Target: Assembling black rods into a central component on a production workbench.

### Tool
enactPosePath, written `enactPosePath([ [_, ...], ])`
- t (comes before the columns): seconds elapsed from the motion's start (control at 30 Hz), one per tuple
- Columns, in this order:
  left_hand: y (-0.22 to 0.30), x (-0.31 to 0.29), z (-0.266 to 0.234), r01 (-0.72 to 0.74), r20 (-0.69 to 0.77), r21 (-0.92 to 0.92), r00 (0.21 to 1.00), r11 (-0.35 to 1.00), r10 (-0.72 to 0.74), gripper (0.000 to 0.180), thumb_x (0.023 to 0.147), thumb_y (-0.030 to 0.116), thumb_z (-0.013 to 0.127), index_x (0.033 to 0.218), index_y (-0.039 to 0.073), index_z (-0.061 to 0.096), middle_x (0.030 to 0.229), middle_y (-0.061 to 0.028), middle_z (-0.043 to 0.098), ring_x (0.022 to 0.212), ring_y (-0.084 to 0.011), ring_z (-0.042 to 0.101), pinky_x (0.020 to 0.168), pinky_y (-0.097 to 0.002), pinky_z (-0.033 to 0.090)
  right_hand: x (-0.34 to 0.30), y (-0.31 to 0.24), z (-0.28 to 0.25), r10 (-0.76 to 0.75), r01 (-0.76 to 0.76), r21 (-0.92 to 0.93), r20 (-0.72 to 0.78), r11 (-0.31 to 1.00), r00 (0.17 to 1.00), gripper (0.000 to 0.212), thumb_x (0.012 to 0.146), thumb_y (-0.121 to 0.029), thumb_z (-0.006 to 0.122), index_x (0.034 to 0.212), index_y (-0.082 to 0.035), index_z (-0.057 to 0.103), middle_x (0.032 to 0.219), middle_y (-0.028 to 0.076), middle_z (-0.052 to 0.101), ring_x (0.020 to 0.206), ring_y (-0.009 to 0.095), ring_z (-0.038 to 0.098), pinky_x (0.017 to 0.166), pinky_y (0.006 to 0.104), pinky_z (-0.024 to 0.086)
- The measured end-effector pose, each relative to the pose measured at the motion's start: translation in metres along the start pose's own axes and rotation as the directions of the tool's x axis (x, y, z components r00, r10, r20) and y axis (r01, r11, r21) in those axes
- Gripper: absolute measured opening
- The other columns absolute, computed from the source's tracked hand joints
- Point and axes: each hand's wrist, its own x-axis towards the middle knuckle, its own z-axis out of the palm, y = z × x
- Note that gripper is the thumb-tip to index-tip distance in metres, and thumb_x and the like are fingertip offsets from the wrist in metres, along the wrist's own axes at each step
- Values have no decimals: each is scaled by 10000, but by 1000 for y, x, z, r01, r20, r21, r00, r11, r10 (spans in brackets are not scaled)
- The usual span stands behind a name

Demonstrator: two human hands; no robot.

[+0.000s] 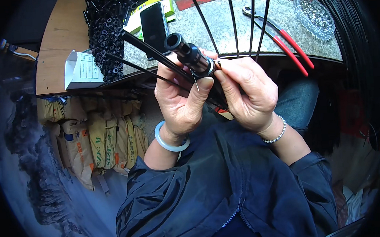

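Head view, looking down at both hands over the lap, in front of the tabletop [219, 27] edge.

Left hand [178, 97]: fingers curled round a black wheel hub [191, 54], thumb pressed up against its flange. Light ring bangle on that wrist.

Right hand [246, 92]: fingertips pressed together at the hub flange, pinching what looks like the head end of a thin spoke; the contact point is small and partly hidden by the fingers, so the exact grip cannot be confirmed. Bead bracelet on that wrist.

Hub position: held in the air between the two hands, axle end tilted up and to the left, just this side of the tabletop edge.

Progress, as judged: several black spokes [232, 17] already fan up and away from the hub toward a black rim [343, 7] at upper right, and more run off to the upper left. So lacing is partly done; how many flange holes remain unfilled cannot be read from here.

Around: heap of small black parts [106, 32] on the tabletop at left, black phone [154, 28] lying on a green box, red-handled pliers [287, 40], glass dish [314, 15] holding small metal pieces, folded white paper box [81, 69]. Tan sacks [92, 136] stacked under the table.
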Motion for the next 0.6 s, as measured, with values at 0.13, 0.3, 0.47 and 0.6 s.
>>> enactPosePath([
  [0.13,1,-1,1,3,-3,10,1000,1000,-3,404,834,34,650,1165,14,420,1092,-158,565,994,-178,570,908,-311,432,-2,4,0,-63,63,-25,-11,998,998,200,771,79,661,966,47,624,850,149,649,721,216,642,637,277,514],
  [0.3,0,0,-2,-18,9,59,1000,998,18,394,824,19,658,1146,9,431,1094,-169,579,990,-188,584,906,-315,443,0,2,-2,-119,126,-128,54,984,991,275,759,85,656,1032,62,628,877,160,652,701,226,647,610,289,526],
  [0.47,0,0,1,9,-62,41,998,999,-7,391,810,5,669,1138,-8,456,1083,-188,608,1028,-220,591,912,-320,450,2,9,-4,-211,225,-154,103,962,972,312,755,70,649,1064,84,612,893,175,642,695,241,645,606,288,526],
  [0.6,-1,-1,0,14,-82,53,997,998,-10,380,811,7,670,1132,-14,468,1081,-188,610,1031,-226,593,915,-325,451,3,2,-1,-180,202,-190,125,961,976,326,760,50,648,1077,103,597,909,189,632,708,258,646,609,298,528],
])
